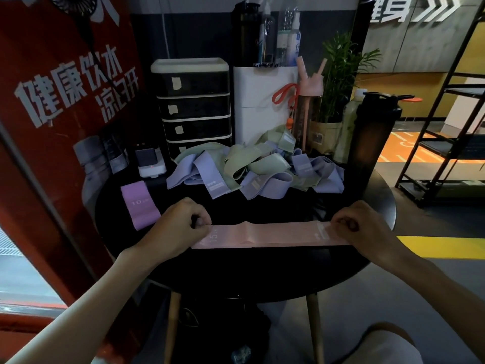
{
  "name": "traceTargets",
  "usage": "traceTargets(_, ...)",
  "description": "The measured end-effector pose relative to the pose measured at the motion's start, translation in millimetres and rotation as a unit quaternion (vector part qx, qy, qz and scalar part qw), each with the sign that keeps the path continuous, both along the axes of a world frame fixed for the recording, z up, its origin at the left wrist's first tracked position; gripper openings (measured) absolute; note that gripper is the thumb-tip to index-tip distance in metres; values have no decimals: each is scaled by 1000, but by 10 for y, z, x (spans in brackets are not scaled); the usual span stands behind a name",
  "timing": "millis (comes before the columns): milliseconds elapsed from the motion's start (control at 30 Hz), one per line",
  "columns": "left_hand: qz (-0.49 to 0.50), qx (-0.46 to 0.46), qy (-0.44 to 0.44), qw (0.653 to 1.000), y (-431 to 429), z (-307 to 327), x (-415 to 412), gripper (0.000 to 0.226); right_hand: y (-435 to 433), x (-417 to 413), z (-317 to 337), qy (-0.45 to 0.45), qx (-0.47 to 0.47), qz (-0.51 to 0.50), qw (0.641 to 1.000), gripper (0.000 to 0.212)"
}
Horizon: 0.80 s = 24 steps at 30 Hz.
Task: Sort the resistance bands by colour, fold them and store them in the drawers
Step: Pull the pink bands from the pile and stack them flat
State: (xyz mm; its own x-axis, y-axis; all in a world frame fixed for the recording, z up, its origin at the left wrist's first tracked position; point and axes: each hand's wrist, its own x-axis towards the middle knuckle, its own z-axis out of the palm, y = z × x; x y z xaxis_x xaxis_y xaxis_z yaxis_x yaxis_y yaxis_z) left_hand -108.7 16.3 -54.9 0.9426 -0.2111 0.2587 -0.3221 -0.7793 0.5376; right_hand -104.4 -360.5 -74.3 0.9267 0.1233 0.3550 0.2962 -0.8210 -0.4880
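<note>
A pale pink resistance band (270, 235) lies flat near the front edge of the round black counter (262, 271), with a shallow crease at its middle, "15" printed by its left end and a white label by its right. The left hand (183, 227) pinches the left end in curled fingers (203, 223), and the right hand (367, 227) grips the right end the same way. A folded purple band (140, 206) marked "10" lies just beyond the left hand. Further back, a loose pile of lavender and green bands (257, 166) partly hides the lowest drawer of the black drawer unit (194, 109). A dark shaker bottle (372, 143) stands at the right. The pink band's long axis runs left to right, along the counter's front edge.
</note>
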Motion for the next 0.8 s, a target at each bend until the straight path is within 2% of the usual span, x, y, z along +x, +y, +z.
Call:
traceTargets(100, 5, 70, -52, 996, -136, 102, -42, 2, -38, 42, -7, -6, -14, -6, 1000, 26)
traceTargets(167, -24, 113, -94, 989, -260, 149, -64, 14, -11, 62, 22, -44, -24, -5, 999, 18)
traceTargets(233, -71, 122, -107, 984, -395, 181, -73, 20, 72, 54, 80, -117, -88, 2, 989, 10)
traceTargets(300, -105, 136, -82, 982, -497, 167, -61, 21, 200, 27, 152, -151, -178, 35, 972, 17)
traceTargets(433, -131, 180, -34, 974, -581, 93, -17, 20, 432, 25, 226, -75, -194, 129, 970, 12)
traceTargets(567, -133, 181, -26, 974, -584, 55, -8, 15, 490, 85, 193, 17, -191, 147, 970, 9)
traceTargets(667, -140, 186, -24, 972, -581, 63, 6, 15, 479, 135, 230, 27, -187, 164, 968, 6)
traceTargets(800, -153, 173, -11, 973, -612, 215, 92, 20, 556, 235, 421, 59, -181, 181, 965, 11)
